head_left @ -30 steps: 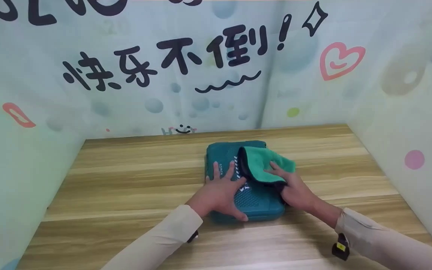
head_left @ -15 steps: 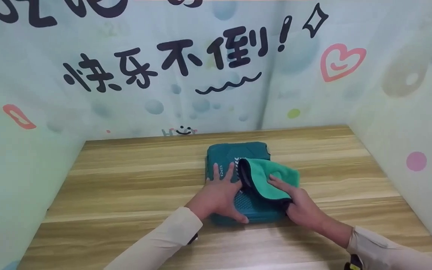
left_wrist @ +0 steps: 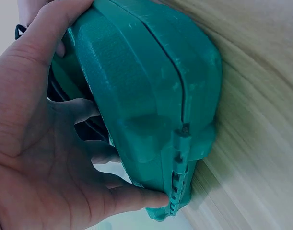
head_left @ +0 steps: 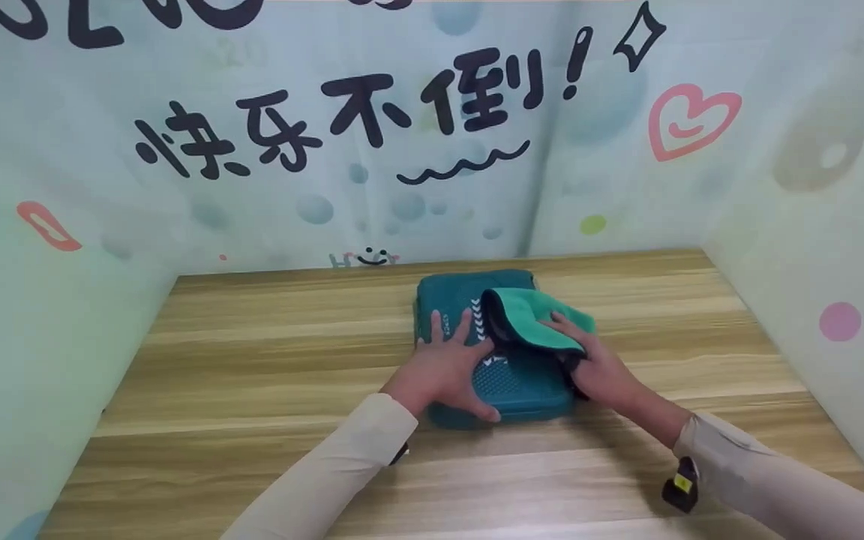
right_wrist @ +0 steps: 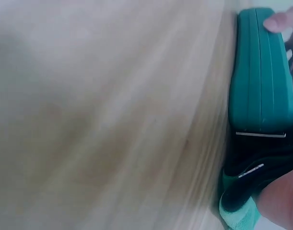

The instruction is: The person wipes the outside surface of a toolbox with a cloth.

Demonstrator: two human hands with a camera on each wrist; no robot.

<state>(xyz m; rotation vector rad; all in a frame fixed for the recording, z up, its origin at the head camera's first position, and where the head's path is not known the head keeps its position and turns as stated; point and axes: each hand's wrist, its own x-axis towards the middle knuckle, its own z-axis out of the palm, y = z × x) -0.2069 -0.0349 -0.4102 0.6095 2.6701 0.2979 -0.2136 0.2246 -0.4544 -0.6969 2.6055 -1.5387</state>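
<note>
A teal plastic case [head_left: 526, 386] with white markings lies flat on the table. My left hand [head_left: 447, 371] rests on its left part, fingers spread and mostly straight, thumb at the near edge. In the left wrist view, the little finger touches the side by the case's hinge [left_wrist: 180, 158]. My right hand [head_left: 604, 367] grips a green cloth [head_left: 541, 319] with a black underside, which covers the right part of the lid. In the right wrist view, the cloth's dark side, with white tags, lies against the case's end [right_wrist: 261, 91]; my right hand is only partly in view there.
The wood-grain table [head_left: 274, 360] reaches back to a printed backdrop [head_left: 364, 187] with dark lettering. Pale side walls [head_left: 807, 247] stand at left and right. A small black device [head_left: 681, 484] is strapped under my right wrist.
My right hand drew the cloth back toward me over the case, then moved it away again to the far part of the lid. The left hand keeps its place on the case.
</note>
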